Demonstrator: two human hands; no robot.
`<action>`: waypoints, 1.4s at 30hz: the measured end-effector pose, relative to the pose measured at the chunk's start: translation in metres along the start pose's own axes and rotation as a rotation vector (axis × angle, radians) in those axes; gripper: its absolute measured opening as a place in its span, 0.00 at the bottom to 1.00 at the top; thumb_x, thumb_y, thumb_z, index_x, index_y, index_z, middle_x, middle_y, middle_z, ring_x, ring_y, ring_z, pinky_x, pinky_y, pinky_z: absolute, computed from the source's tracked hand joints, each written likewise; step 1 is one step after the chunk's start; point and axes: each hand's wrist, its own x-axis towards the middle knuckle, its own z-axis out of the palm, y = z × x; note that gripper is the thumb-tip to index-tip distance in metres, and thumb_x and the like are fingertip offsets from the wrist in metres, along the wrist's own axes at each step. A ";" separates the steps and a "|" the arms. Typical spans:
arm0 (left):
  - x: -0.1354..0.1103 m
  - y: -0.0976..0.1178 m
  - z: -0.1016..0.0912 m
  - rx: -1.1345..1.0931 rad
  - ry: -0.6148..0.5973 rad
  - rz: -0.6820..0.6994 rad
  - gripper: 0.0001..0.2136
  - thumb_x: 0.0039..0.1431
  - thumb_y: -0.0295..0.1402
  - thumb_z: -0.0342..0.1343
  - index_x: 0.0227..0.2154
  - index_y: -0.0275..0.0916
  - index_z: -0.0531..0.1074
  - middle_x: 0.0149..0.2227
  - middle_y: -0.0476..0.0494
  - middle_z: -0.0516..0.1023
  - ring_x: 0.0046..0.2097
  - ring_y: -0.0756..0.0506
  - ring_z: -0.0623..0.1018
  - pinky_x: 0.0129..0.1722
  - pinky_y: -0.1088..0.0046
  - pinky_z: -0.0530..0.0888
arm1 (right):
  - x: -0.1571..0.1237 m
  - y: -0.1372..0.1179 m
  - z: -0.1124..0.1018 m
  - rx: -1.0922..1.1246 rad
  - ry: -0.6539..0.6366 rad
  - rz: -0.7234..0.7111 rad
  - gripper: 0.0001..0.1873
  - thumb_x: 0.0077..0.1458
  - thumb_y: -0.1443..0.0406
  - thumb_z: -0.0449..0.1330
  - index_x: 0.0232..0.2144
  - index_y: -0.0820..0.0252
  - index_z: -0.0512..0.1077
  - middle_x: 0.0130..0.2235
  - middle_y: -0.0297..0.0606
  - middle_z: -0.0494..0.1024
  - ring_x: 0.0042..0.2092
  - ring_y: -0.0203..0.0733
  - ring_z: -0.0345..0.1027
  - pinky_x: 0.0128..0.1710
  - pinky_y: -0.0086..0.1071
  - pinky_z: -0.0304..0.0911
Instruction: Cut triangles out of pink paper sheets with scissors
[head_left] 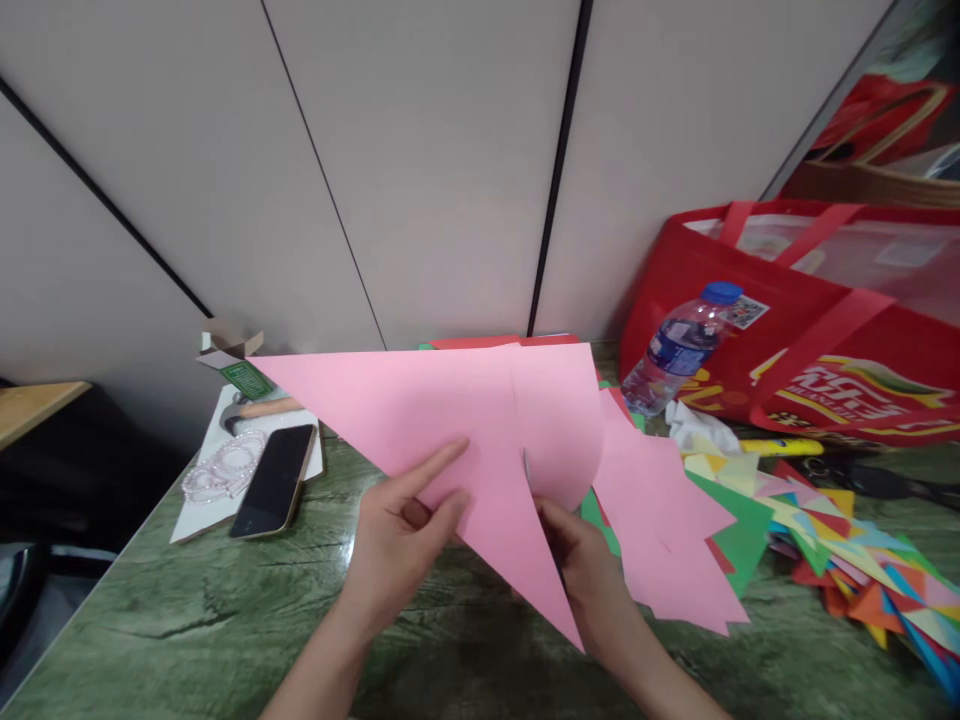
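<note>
A large pink sheet of paper (420,400) with a pointed left corner is held up over the table. My left hand (409,530) pinches its lower edge, thumb and index finger on the near face. A cut runs up into the sheet from below, with a thin metal scissor blade (527,468) showing at its upper end. Behind the paper's lower right part, my right hand (581,560) is closed around the scissors, whose handles are hidden. To the right lie pink paper pieces with zigzag edges (660,520) over green and red paper.
A phone (274,480), beaded strands (225,468), a hammer (262,407) and a small box (244,375) are at the left. A water bottle (679,345) leans by a red bag (832,310). Colourful folded paper (862,560) and a yellow marker (780,447) lie right.
</note>
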 end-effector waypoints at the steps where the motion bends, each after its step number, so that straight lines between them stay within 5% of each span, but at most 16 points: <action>1: 0.000 0.000 0.000 0.001 -0.003 -0.006 0.20 0.50 0.35 0.59 0.49 0.42 0.73 0.14 0.60 0.48 0.20 0.54 0.46 0.16 0.78 0.52 | 0.000 0.001 0.000 0.004 0.000 0.000 0.10 0.34 0.62 0.68 0.25 0.56 0.76 0.25 0.33 0.76 0.22 0.36 0.63 0.19 0.28 0.59; 6: 0.000 -0.002 0.000 -0.008 -0.014 -0.011 0.20 0.51 0.36 0.58 0.49 0.43 0.73 0.14 0.60 0.47 0.20 0.53 0.46 0.17 0.77 0.52 | 0.000 0.003 0.000 -0.006 0.019 -0.007 0.11 0.39 0.56 0.66 0.25 0.56 0.77 0.22 0.36 0.75 0.22 0.41 0.66 0.18 0.31 0.61; 14: -0.001 0.006 0.002 0.043 -0.067 0.032 0.20 0.51 0.33 0.57 0.49 0.41 0.73 0.15 0.60 0.44 0.19 0.54 0.45 0.17 0.76 0.43 | 0.000 -0.010 0.002 -0.074 0.017 -0.107 0.11 0.34 0.62 0.68 0.26 0.57 0.75 0.28 0.36 0.80 0.31 0.44 0.72 0.31 0.34 0.68; 42: -0.003 0.009 0.007 0.060 -0.090 0.021 0.21 0.50 0.32 0.57 0.49 0.37 0.74 0.15 0.58 0.45 0.18 0.55 0.46 0.16 0.76 0.44 | 0.002 -0.012 -0.003 -0.019 0.071 -0.074 0.09 0.34 0.67 0.65 0.24 0.57 0.74 0.29 0.36 0.80 0.32 0.44 0.72 0.31 0.34 0.68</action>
